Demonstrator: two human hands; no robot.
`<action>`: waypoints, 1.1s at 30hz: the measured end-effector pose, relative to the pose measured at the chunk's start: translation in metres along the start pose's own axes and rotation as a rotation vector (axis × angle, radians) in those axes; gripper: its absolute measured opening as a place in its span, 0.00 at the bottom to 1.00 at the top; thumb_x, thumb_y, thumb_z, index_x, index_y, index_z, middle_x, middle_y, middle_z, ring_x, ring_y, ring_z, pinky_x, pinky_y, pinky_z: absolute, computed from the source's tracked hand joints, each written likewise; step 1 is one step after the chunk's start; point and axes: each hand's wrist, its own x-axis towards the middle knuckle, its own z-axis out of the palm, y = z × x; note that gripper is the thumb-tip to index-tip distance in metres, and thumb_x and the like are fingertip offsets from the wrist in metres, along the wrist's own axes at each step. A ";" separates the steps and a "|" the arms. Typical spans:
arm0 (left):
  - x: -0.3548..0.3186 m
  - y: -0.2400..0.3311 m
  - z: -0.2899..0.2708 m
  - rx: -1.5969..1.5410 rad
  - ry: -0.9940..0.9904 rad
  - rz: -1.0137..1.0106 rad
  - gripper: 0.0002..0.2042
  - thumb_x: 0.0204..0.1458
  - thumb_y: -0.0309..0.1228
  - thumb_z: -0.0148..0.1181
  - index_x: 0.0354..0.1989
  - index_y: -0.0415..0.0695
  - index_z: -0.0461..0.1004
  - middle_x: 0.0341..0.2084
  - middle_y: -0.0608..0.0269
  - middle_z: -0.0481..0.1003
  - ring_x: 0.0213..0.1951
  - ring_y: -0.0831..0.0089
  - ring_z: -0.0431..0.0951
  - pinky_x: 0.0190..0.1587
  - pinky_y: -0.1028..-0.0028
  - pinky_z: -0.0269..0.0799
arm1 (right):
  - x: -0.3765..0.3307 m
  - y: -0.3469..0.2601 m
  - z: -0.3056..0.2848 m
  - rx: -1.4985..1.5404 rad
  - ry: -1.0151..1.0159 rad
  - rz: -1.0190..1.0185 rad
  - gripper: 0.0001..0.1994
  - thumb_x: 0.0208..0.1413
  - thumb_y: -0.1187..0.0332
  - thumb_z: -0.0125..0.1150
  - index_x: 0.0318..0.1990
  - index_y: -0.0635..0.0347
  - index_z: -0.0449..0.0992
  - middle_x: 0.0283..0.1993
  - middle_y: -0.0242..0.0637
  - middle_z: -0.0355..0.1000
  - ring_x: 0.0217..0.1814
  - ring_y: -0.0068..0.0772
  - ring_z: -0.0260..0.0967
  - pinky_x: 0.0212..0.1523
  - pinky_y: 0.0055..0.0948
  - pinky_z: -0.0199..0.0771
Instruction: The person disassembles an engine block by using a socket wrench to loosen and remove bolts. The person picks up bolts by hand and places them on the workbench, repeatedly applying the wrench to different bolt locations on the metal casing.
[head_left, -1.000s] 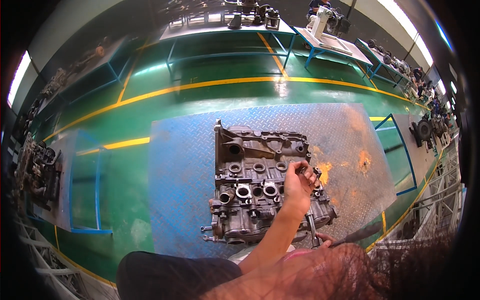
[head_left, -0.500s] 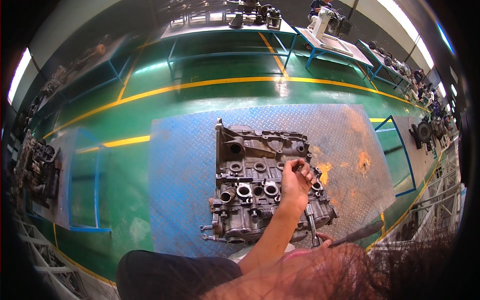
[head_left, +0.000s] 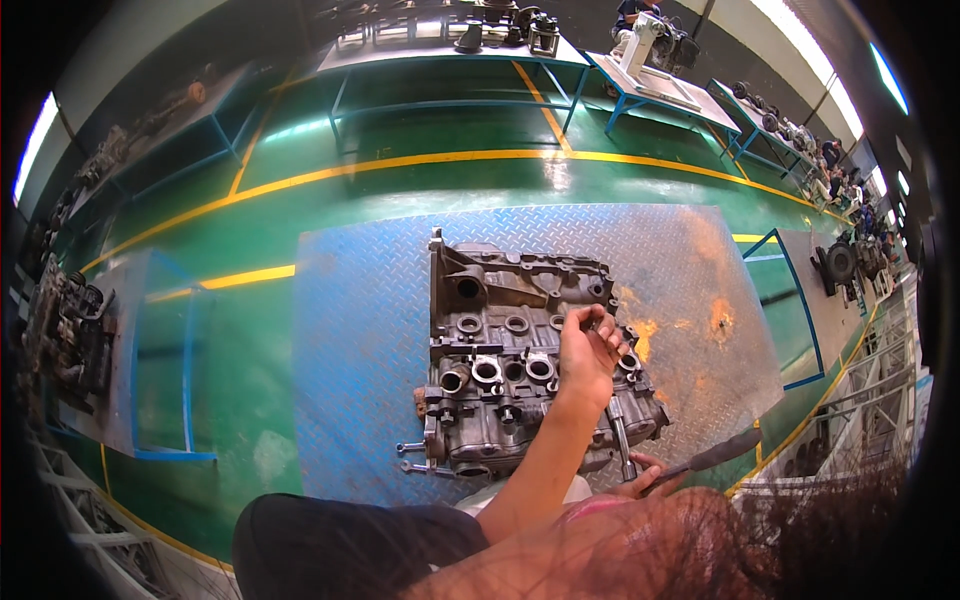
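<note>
A grey metal engine block with a row of round ports lies on a blue diamond-plate tabletop. Over its right side is my left hand, fingers curled together; whatever they pinch, if anything, is too small to make out. My right hand is closed around a ratchet wrench near its head, at the block's near right corner. The ratchet's dark handle sticks out to the right. From its head a shiny extension bar runs up against the engine's right side.
Two small wrenches poke out at the engine's near left. Other engine parts stand on a bench at left, and a wheeled assembly at right. Long benches line the far side. A person is at the back.
The ratchet handle has swung slightly up and away from me, and more of my right hand shows. My left hand stays over the same spot. The whole view has shifted slightly.
</note>
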 end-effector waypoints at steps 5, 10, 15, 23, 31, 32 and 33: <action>-0.005 0.006 0.003 -0.006 0.007 0.036 0.09 0.65 0.38 0.43 0.36 0.51 0.68 0.18 0.72 0.61 0.23 0.75 0.64 0.30 0.71 0.63 | 0.000 -0.002 0.007 0.061 0.014 0.011 0.31 0.74 0.63 0.43 0.73 0.81 0.47 0.32 0.43 0.73 0.35 0.34 0.71 0.47 0.37 0.72; -0.012 0.002 0.010 -0.017 -0.005 0.032 0.10 0.65 0.39 0.44 0.34 0.51 0.68 0.18 0.72 0.61 0.23 0.74 0.64 0.29 0.70 0.61 | -0.001 0.001 0.005 0.110 0.027 0.026 0.32 0.73 0.63 0.43 0.73 0.82 0.46 0.32 0.42 0.73 0.35 0.35 0.71 0.49 0.38 0.73; -0.014 0.001 0.011 -0.006 0.005 0.055 0.09 0.65 0.38 0.44 0.34 0.51 0.68 0.18 0.72 0.61 0.23 0.75 0.64 0.29 0.71 0.61 | 0.002 0.005 0.005 0.117 0.036 -0.002 0.32 0.72 0.64 0.44 0.73 0.83 0.48 0.32 0.42 0.73 0.33 0.34 0.72 0.46 0.37 0.74; -0.018 0.005 0.009 -0.010 0.028 0.071 0.09 0.65 0.35 0.43 0.34 0.49 0.69 0.18 0.72 0.60 0.23 0.75 0.63 0.30 0.70 0.61 | -0.002 0.003 0.002 0.074 0.046 0.010 0.33 0.72 0.63 0.44 0.74 0.83 0.47 0.32 0.42 0.73 0.33 0.35 0.71 0.46 0.38 0.74; -0.014 0.006 0.007 -0.029 0.006 0.063 0.09 0.65 0.35 0.44 0.34 0.50 0.69 0.18 0.73 0.60 0.23 0.75 0.63 0.29 0.70 0.61 | -0.001 0.001 0.003 0.107 0.032 0.017 0.32 0.73 0.62 0.44 0.73 0.83 0.47 0.33 0.42 0.73 0.34 0.35 0.71 0.49 0.38 0.73; -0.013 0.006 0.007 -0.032 0.003 0.065 0.09 0.65 0.36 0.44 0.34 0.50 0.69 0.18 0.73 0.60 0.23 0.75 0.63 0.29 0.70 0.61 | -0.001 0.002 0.004 0.107 0.033 0.018 0.32 0.73 0.62 0.44 0.73 0.83 0.47 0.33 0.42 0.73 0.34 0.35 0.71 0.49 0.38 0.73; -0.013 0.006 0.007 -0.035 0.000 0.066 0.09 0.65 0.36 0.44 0.34 0.50 0.69 0.18 0.73 0.60 0.22 0.75 0.63 0.30 0.70 0.61 | -0.001 0.002 0.004 0.119 0.040 0.014 0.32 0.73 0.62 0.44 0.73 0.83 0.48 0.33 0.42 0.73 0.34 0.35 0.71 0.49 0.38 0.73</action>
